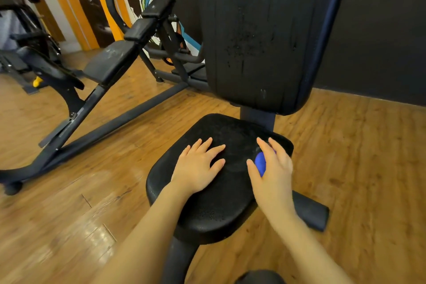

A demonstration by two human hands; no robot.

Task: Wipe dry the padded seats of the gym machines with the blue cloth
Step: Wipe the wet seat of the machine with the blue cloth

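A black padded seat (214,205) of a gym machine fills the middle of the view, with its tall black backrest (258,37) behind it, speckled with drops. My left hand (198,168) rests flat on the seat's left half, fingers spread. My right hand (274,168) holds the bunched blue cloth (261,163) against the seat's right rear part; only a small piece of cloth shows under the palm and between thumb and fingers.
A second machine with black pads (110,60) and a dark steel frame (115,122) stands to the left on the wooden floor (357,168). A dark wall (380,30) runs behind on the right. A frame foot (311,212) sticks out beside the seat.
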